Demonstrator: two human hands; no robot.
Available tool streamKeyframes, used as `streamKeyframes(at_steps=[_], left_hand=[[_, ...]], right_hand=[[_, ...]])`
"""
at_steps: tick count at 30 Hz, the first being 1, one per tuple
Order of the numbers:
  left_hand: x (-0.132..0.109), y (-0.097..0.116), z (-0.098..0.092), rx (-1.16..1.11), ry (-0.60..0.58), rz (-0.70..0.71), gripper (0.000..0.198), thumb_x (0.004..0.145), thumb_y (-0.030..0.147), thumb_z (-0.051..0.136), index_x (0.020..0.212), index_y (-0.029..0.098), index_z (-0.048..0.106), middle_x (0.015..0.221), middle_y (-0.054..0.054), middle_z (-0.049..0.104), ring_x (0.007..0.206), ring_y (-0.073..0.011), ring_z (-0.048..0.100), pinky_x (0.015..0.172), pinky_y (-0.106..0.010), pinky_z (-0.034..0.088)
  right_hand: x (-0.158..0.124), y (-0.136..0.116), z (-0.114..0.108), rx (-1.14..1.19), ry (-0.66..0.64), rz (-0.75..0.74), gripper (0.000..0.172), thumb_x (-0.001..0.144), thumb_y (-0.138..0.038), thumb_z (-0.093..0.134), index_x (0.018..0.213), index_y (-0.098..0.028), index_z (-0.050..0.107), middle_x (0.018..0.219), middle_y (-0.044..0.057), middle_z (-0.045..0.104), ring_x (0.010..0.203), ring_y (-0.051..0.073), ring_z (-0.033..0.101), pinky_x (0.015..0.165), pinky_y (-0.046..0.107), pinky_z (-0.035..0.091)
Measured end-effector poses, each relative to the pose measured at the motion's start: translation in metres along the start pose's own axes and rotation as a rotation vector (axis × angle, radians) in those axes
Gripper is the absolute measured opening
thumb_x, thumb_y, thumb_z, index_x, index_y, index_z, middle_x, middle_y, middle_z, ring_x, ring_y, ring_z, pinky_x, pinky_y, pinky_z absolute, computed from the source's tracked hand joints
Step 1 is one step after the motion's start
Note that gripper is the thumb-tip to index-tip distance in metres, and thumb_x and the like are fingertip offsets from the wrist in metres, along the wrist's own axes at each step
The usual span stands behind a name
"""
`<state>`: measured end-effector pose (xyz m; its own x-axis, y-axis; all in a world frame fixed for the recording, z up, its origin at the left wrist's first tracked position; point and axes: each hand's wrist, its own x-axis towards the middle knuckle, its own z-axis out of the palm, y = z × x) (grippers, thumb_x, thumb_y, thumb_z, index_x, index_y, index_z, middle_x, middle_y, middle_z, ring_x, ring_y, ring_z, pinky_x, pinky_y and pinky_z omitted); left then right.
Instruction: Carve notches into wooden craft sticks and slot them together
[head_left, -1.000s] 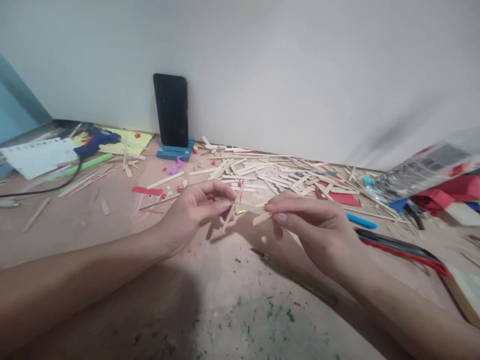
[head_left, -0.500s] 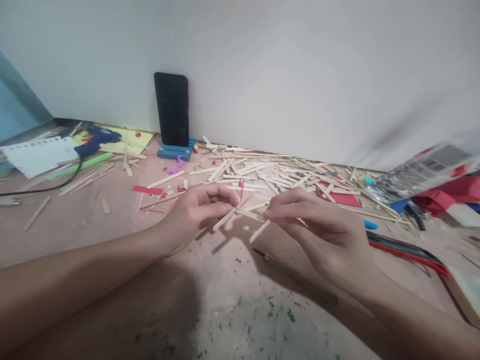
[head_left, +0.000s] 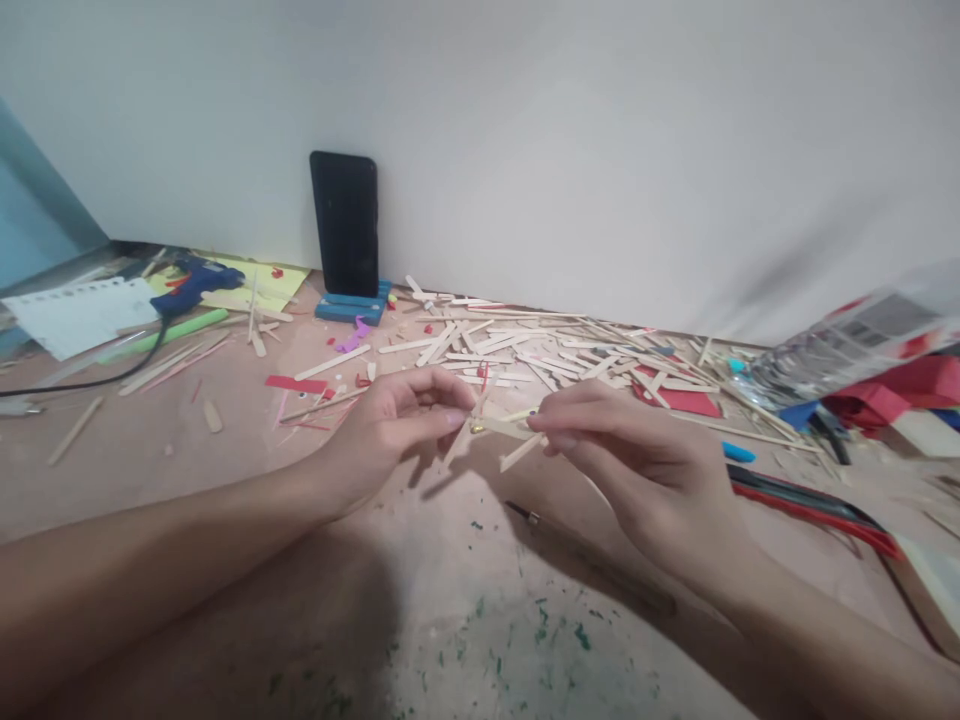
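Note:
Both my hands hold a small piece made of joined wooden craft sticks a little above the table. My left hand pinches its left end between thumb and fingers. My right hand pinches the right end, fingers pressed together. A small yellowish bit shows at the joint of the sticks. Under the hands lies a thin brush or pencil on the table.
A pile of loose craft sticks spreads behind the hands. A black phone stands on a blue holder against the wall. A blue glue gun and white paper lie at the left. Red paper, a plastic bottle and red-black tool handles are at the right.
The stick piece has been turned and shifted slightly between my fingers; both hands stay in nearly the same place.

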<state>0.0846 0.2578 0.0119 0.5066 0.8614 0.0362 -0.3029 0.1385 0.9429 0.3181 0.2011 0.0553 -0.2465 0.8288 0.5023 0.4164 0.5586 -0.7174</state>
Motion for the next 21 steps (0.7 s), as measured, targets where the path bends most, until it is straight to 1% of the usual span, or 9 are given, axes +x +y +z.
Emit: streamKeyframes(at_steps=[2, 6, 8, 10, 13, 15, 18, 21], left_hand=[[0.001, -0.002, 0.000, -0.003, 0.001, 0.033, 0.010, 0.090, 0.022, 0.079, 0.096, 0.019, 0.071, 0.084, 0.000, 0.068, 0.068, -0.0100, 0.065, 0.060, -0.019, 0.053], [0.002, -0.003, 0.000, 0.010, 0.036, 0.052, 0.015, 0.088, 0.023, 0.084, 0.097, 0.017, 0.073, 0.088, -0.001, 0.072, 0.077, -0.0120, 0.071, 0.070, -0.020, 0.060], [0.002, -0.003, 0.001, 0.015, 0.049, 0.057, 0.017, 0.086, 0.022, 0.086, 0.097, 0.017, 0.075, 0.090, -0.002, 0.073, 0.080, -0.0115, 0.071, 0.074, -0.020, 0.060], [0.002, -0.002, 0.001, 0.029, 0.047, 0.056, 0.016, 0.086, 0.021, 0.085, 0.098, 0.017, 0.075, 0.089, -0.002, 0.073, 0.079, -0.0111, 0.071, 0.074, -0.019, 0.058], [0.001, -0.001, 0.000, 0.040, 0.018, 0.029, 0.010, 0.091, 0.022, 0.079, 0.099, 0.019, 0.074, 0.087, -0.001, 0.071, 0.075, -0.0102, 0.067, 0.071, -0.019, 0.054], [0.000, -0.001, 0.000, 0.037, -0.029, -0.004, 0.005, 0.093, 0.022, 0.075, 0.097, 0.019, 0.073, 0.085, 0.000, 0.066, 0.073, -0.0102, 0.063, 0.067, -0.019, 0.051], [-0.001, 0.000, 0.000, 0.051, -0.115, -0.033, 0.004, 0.094, 0.023, 0.072, 0.094, 0.019, 0.071, 0.083, 0.000, 0.060, 0.072, -0.0108, 0.058, 0.061, -0.018, 0.046], [-0.002, 0.001, 0.001, 0.060, -0.155, -0.048, 0.005, 0.095, 0.024, 0.071, 0.094, 0.020, 0.071, 0.083, 0.000, 0.058, 0.070, -0.0107, 0.055, 0.059, -0.019, 0.045]], right_hand=[[0.000, 0.001, 0.001, 0.010, 0.021, 0.066, 0.024, 0.099, -0.013, 0.067, 0.102, -0.033, 0.081, 0.093, -0.003, 0.077, 0.088, 0.013, 0.070, 0.080, 0.028, 0.053], [0.001, 0.003, 0.003, 0.053, 0.103, 0.239, 0.014, 0.096, -0.023, 0.073, 0.098, -0.032, 0.084, 0.075, -0.003, 0.073, 0.073, 0.014, 0.068, 0.071, 0.028, 0.055], [0.001, 0.005, 0.003, 0.090, 0.126, 0.301, 0.010, 0.094, -0.026, 0.076, 0.096, -0.031, 0.084, 0.070, -0.003, 0.071, 0.070, 0.014, 0.067, 0.068, 0.028, 0.055], [0.000, 0.009, 0.003, 0.151, 0.124, 0.342, 0.008, 0.094, -0.029, 0.078, 0.096, -0.030, 0.085, 0.069, -0.002, 0.071, 0.069, 0.015, 0.066, 0.069, 0.029, 0.055], [0.000, 0.018, 0.002, 0.336, 0.136, 0.392, 0.009, 0.092, -0.032, 0.081, 0.099, -0.031, 0.085, 0.069, -0.002, 0.072, 0.065, 0.014, 0.064, 0.068, 0.029, 0.055], [0.000, 0.023, 0.003, 0.431, 0.183, 0.442, 0.010, 0.089, -0.033, 0.084, 0.099, -0.031, 0.086, 0.072, -0.002, 0.073, 0.064, 0.013, 0.064, 0.065, 0.028, 0.055], [0.000, 0.025, 0.005, 0.439, 0.252, 0.499, 0.013, 0.083, -0.034, 0.090, 0.095, -0.031, 0.086, 0.083, 0.001, 0.080, 0.073, 0.015, 0.071, 0.071, 0.029, 0.061], [-0.001, 0.020, 0.008, 0.382, 0.258, 0.495, 0.012, 0.083, -0.035, 0.090, 0.094, -0.031, 0.086, 0.089, 0.001, 0.083, 0.080, 0.016, 0.076, 0.078, 0.029, 0.063]])
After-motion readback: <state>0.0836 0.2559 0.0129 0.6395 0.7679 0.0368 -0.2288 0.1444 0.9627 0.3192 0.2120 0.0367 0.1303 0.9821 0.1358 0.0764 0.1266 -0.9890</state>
